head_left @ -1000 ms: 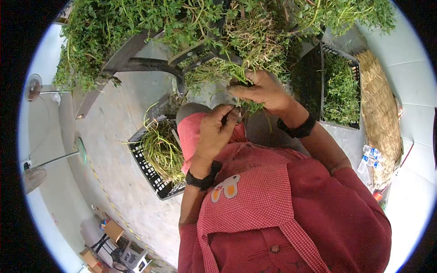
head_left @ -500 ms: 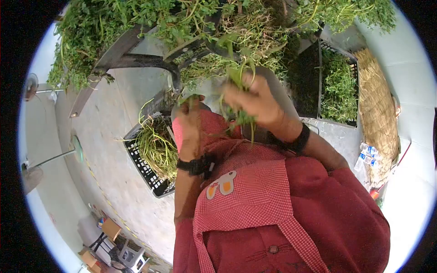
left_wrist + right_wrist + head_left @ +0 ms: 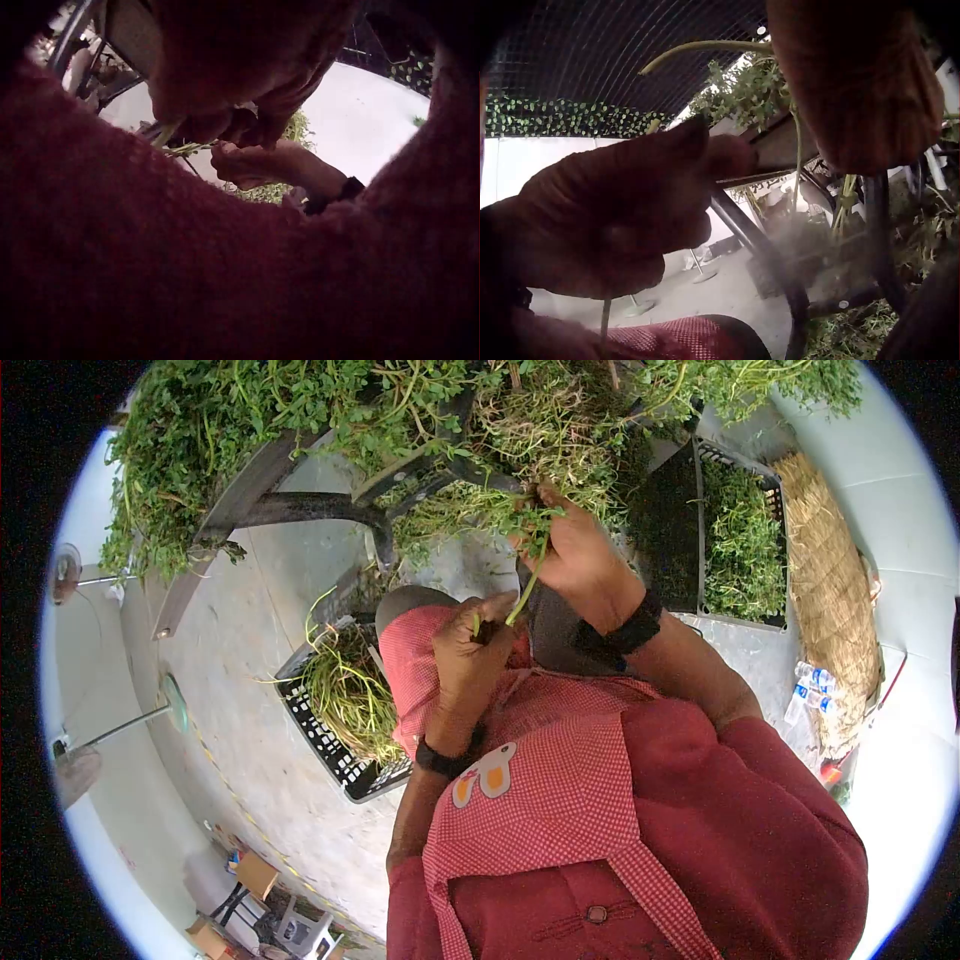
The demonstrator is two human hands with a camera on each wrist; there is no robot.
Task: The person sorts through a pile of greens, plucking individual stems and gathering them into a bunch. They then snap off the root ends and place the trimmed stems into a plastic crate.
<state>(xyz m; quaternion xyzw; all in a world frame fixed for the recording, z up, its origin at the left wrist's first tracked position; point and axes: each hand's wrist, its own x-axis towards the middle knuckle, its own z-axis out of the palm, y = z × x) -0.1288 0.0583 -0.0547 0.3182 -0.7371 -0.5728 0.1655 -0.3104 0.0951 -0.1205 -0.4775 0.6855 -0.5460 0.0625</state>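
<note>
Black plastic forms the left crate [image 3: 325, 755], heaped with long stems [image 3: 350, 695]. To its right, the left hand [image 3: 465, 665] pinches the bare end of a sprig [image 3: 530, 582]; the right hand [image 3: 590, 560], just beyond, grips its leafy top, so the stem bridges the two. If it is to be parted, fingertips set close on either side of the chosen spot should snap it more cleanly than a long pull, and a light grip would likely spare the leaves. Farther right lie a crate of greens [image 3: 745, 555] and a straw mat [image 3: 830, 600].
</note>
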